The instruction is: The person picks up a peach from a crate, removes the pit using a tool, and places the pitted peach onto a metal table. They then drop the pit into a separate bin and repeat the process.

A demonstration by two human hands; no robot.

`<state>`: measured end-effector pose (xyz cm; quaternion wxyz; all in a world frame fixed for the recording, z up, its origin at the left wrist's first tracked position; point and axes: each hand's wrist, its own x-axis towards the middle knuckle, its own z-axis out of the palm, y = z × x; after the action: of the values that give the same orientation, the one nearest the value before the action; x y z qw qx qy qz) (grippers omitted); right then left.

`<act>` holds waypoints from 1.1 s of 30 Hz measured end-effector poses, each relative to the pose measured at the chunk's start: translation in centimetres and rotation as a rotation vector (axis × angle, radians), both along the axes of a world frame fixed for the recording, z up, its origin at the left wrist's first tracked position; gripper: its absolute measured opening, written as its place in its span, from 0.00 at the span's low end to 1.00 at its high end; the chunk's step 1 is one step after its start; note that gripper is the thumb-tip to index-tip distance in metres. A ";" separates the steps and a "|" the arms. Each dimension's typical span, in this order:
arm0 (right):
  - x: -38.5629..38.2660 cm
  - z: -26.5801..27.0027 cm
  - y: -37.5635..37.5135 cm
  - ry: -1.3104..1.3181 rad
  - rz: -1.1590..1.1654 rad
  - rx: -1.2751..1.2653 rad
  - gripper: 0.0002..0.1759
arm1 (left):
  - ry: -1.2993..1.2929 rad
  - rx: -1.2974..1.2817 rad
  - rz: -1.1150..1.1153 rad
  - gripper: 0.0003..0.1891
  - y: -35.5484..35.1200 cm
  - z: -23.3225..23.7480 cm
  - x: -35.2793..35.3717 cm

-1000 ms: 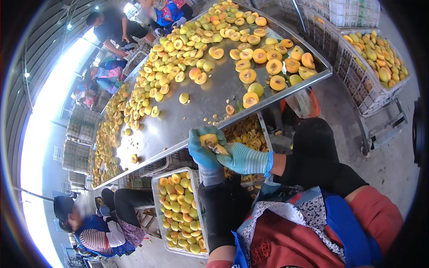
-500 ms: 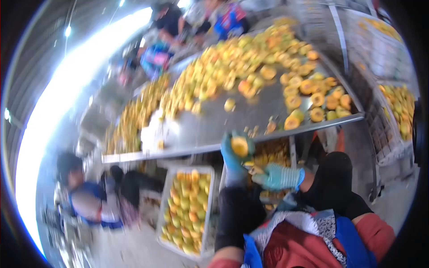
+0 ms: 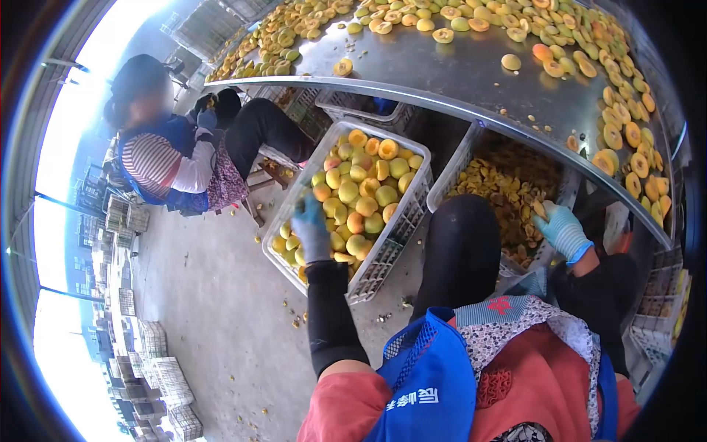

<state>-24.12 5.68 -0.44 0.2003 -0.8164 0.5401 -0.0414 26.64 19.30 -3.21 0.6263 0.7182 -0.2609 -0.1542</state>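
Observation:
My left hand (image 3: 313, 230), in a blue-green and grey glove, is at the near left part of a white plastic crate (image 3: 386, 259) full of whole yellow peaches (image 3: 366, 205). It touches or hovers just over the fruit; its fingers are blurred. My right hand (image 3: 563, 230), in a striped light-blue glove, is closed around a small tool with a brown, wooden-looking handle (image 3: 540, 211). It is above a bin of peach scraps (image 3: 490, 193) under the table edge. The tool's working end is hard to make out.
A metal table (image 3: 471, 77) bears many peach halves (image 3: 632, 134) in front of me. To the left a co-worker (image 3: 166, 151) sits on a low stool. Stacked crates (image 3: 152, 339) stand at far left, with scraps on the concrete floor (image 3: 228, 295).
My view has turned left and down. My left hand, which held a peach half near the tool, has moved to the peach crate without it. My right hand has moved away to the right.

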 end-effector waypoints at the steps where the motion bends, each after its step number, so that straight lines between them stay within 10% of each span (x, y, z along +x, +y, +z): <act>1: 0.1 -0.4 -0.2 -0.018 0.007 0.002 0.18 | -0.145 0.056 0.143 0.18 1.4 -2.9 3.7; 6: 1.7 -1.4 -0.3 -0.018 0.022 0.044 0.18 | -0.590 0.952 0.026 0.25 5.1 -7.7 7.5; 11: 3.1 -1.2 -0.7 -0.042 0.064 0.076 0.17 | -0.551 1.040 -0.074 0.31 4.3 -10.4 10.1; 14: 3.2 0.6 -0.3 -0.132 -0.011 0.191 0.18 | -0.987 0.757 -0.476 0.04 6.3 -10.1 12.8; 15: 2.9 1.1 -0.2 -0.171 0.093 0.038 0.18 | -1.048 0.859 -0.441 0.12 5.5 -9.3 12.8; 16: 2.3 0.1 -0.7 -0.069 0.124 0.003 0.17 | -0.905 0.694 0.000 0.23 3.0 -8.8 10.4; 17: 2.1 1.7 -0.3 -0.130 0.142 -0.037 0.18 | -0.816 0.784 -0.027 0.33 0.0 -2.5 5.7; 24: 0.8 4.1 0.0 -0.195 -0.058 0.125 0.22 | -0.544 -0.148 -0.849 0.23 -18.4 13.4 -18.0; 33: -2.8 3.0 1.0 -0.254 -0.026 -0.057 0.16 | -0.984 0.163 -1.594 0.19 -28.1 14.9 -46.4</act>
<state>-26.96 6.69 2.57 0.2430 -0.8029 0.5196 -0.1623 -19.79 -8.82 11.71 0.1029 0.3538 -0.8996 -0.2344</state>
